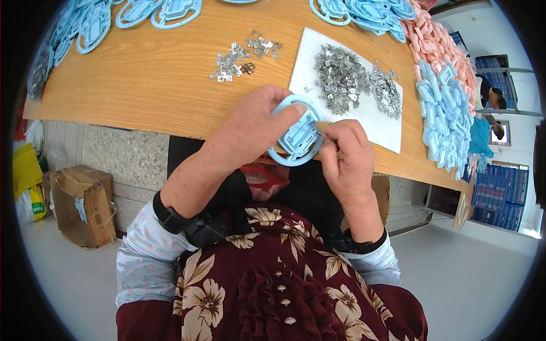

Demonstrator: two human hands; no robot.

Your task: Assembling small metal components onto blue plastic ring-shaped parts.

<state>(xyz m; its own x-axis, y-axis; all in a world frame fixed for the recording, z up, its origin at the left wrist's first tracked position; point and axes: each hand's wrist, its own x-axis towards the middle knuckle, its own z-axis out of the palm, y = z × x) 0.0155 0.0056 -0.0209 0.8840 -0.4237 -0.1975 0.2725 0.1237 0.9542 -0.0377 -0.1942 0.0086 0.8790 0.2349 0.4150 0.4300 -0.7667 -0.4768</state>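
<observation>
A light blue oval plastic shell (300, 142), with a moulded rectangular recess in its middle, is held over the table's front edge. My left hand (249, 126) grips its upper left rim, the thumb lying across the top. Against the shell's right side, my right hand (348, 159) is closed in a pinch; whatever sits between those fingertips is too small to make out. Just beyond, a white foam sheet (304, 57) carries a heap of small metal springs (341, 74) and a pile of flat metal clips (385, 94). More metal contact pieces (230, 62) lie loose on the wood.
Blue oval shells (94, 25) line the far left of the wooden table (142, 74), others (378, 14) the far side. Pink parts (438, 42) and blue parts (443, 113) are piled at the right. A cardboard box (82, 204) stands on the floor. Other people are at right.
</observation>
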